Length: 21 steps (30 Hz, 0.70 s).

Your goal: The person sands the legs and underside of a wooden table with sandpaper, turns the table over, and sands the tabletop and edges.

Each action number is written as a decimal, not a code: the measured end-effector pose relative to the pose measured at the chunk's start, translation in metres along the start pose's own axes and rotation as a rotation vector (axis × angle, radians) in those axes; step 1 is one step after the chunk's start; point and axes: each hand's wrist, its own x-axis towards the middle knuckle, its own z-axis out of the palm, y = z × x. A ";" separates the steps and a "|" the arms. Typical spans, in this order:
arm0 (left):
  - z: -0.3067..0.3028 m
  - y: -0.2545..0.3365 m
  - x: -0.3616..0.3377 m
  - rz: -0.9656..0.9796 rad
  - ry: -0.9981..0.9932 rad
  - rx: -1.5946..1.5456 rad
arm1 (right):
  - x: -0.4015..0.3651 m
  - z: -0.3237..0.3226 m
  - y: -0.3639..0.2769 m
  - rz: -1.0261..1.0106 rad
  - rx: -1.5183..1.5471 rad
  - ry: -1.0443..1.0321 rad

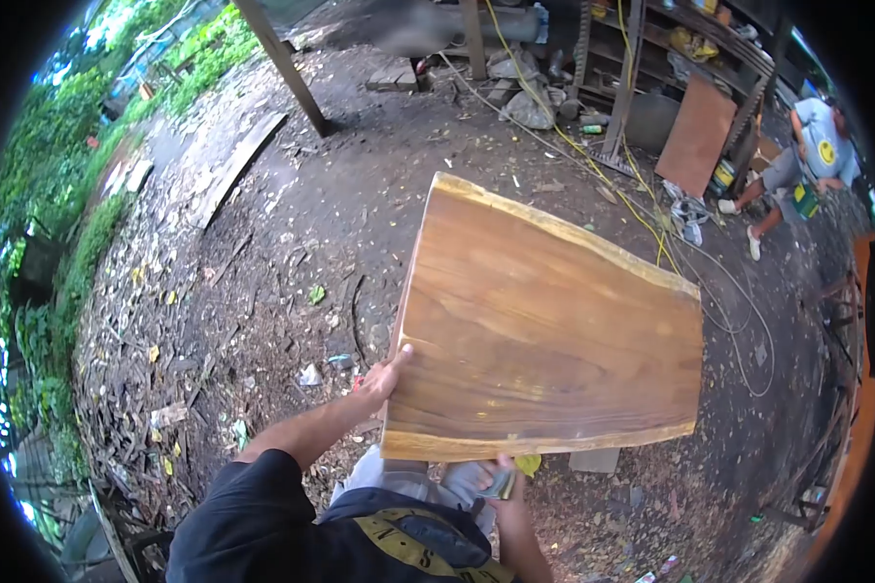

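A broad wooden slab (554, 335) with pale, wavy live edges is held up in front of me, its grain running lengthwise. My left hand (387, 379) is closed on the slab's left edge, thumb over the top face and the other fingers hidden. Just below the near edge, my right hand (507, 491) is closed around a small grey-green object (499, 483) whose kind I cannot make out. One finger of that hand reaches up to the slab's near edge. A yellow piece (528, 464), perhaps a leaf, shows beside it.
Dirt ground (262, 291) with leaves and wood chips surrounds me. A wooden post (282, 68) stands ahead. Yellow cord (578, 146) and a pale cable (749, 364) trail at right, near cluttered shelves (690, 39) and a leaning brown board (697, 136). Another person (817, 146) is at far right.
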 end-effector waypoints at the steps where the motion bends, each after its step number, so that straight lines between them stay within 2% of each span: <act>1: -0.010 -0.014 0.019 -0.013 0.045 0.033 | 0.002 -0.008 -0.013 -0.067 0.016 0.052; 2: -0.016 -0.025 0.028 -0.033 0.084 0.069 | -0.001 -0.021 -0.026 -0.135 0.035 0.111; 5: -0.032 -0.034 0.051 -0.135 0.171 0.211 | 0.018 -0.087 -0.071 -0.137 -0.054 0.362; 8: -0.049 -0.055 0.085 -0.170 0.221 0.288 | 0.035 -0.101 -0.083 -0.185 -0.217 0.423; 9: -0.054 -0.070 0.097 -0.182 0.224 0.285 | 0.037 -0.086 -0.079 -0.223 -0.269 0.472; 13: -0.065 -0.104 0.141 -0.238 0.295 0.326 | 0.081 -0.100 -0.075 -0.172 -0.254 0.589; 15: -0.075 -0.124 0.170 -0.286 0.235 0.339 | 0.102 -0.132 -0.070 -0.148 -0.231 0.606; 18: -0.083 -0.129 0.177 -0.284 0.161 0.344 | 0.121 -0.099 -0.055 -0.151 -0.290 0.757; 21: -0.082 -0.117 0.166 -0.279 0.177 0.330 | 0.127 -0.094 -0.053 -0.144 -0.373 0.735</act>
